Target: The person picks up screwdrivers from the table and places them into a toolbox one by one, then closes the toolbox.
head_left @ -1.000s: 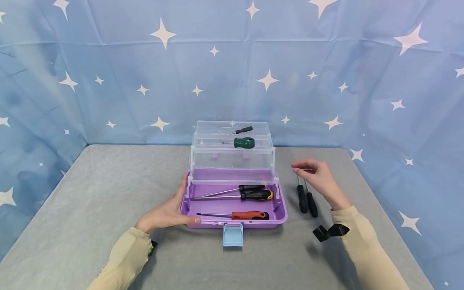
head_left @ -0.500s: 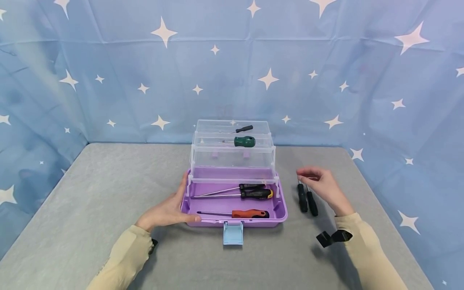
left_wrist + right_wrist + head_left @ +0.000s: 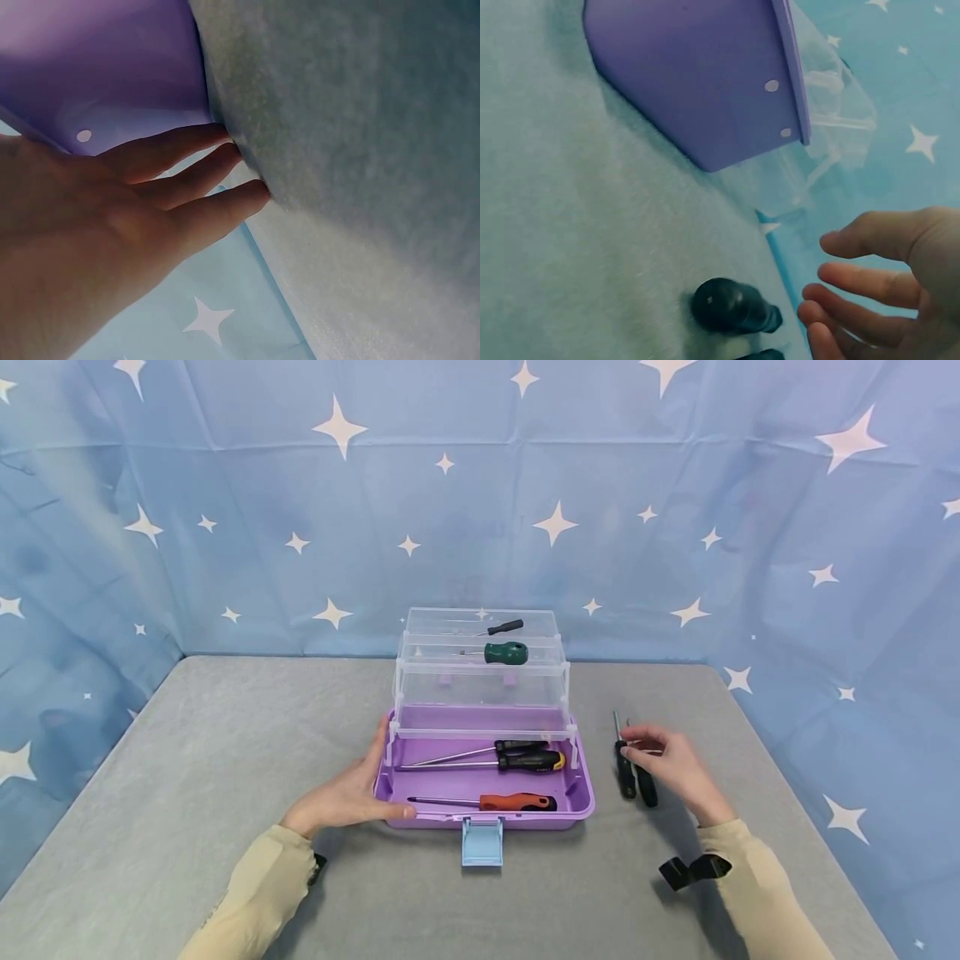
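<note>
A purple toolbox [image 3: 585, 814] stands raised open in the head view, its clear tiers lifted at the back. My left hand [image 3: 341, 793] rests along its left side, thumb straight on the front rim; the left wrist view shows the fingers [image 3: 202, 161] extended beside the purple wall. To the box's right, two dark-handled screwdrivers lie side by side: the left screwdriver [image 3: 625, 772] and the right screwdriver [image 3: 647, 787]. Over the right one's upper part hovers my right hand [image 3: 671, 764]. Its fingers are loosely bent, apart from the handles in the right wrist view, and hold nothing.
Inside the box lie an orange-handled screwdriver [image 3: 517, 803], a black-and-yellow screwdriver [image 3: 531, 762] and a black screwdriver [image 3: 519, 746]. A stubby green screwdriver [image 3: 506, 653] and a small black screwdriver [image 3: 506, 627] sit in the clear tiers. A blue latch [image 3: 482, 843] hangs in front.
My right hand has come down toward the handles and a little to the right, uncovering the left screwdriver's shaft. The left hand and the toolbox have stayed in place.
</note>
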Demonstrator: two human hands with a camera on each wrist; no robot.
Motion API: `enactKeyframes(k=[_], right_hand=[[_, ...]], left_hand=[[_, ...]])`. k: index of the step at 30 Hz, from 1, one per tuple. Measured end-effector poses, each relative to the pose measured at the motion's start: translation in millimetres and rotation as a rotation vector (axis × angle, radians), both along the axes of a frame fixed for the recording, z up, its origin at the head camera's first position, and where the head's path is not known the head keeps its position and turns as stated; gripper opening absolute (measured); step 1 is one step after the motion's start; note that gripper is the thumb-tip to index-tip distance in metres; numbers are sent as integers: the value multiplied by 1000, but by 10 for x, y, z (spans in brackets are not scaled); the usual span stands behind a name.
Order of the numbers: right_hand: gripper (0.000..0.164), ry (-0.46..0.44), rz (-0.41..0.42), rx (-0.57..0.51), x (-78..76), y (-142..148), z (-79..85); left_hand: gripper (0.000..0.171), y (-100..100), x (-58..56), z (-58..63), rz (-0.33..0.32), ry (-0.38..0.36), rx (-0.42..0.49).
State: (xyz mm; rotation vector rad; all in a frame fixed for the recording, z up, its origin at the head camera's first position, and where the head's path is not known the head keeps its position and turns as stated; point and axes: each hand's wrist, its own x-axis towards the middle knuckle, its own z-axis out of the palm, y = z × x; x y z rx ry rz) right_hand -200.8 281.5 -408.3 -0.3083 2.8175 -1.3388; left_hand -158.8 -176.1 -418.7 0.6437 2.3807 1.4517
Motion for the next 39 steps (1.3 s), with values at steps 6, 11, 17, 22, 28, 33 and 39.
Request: enactKeyframes(k=[6,11,17,22,28,33,39], right_hand=[[31,25,-1,-20,49,23,-85],[30,62,-19,27,82,30,-142],[34,53,-53,75,132,-5,-193],[42,42,-73,143,187,-85,-164],[50,41,-79,273,200,-145,-157],[49,49,-98,308,192,-166,-172],[50,74,-124,325,164,-204,-189]], left_hand=[[132,1,0,2,-3,1,8],[132,-4,-2,-9,-8,2,15],[132,-12,1,-16,-8,10,16],[131,-13,-3,-25,-9,13,18],[131,-3,5,-12,-5,4,27],[131,-1,1,-18,-5,-1,33],[131,-4,-3,-25,-3,26,16]])
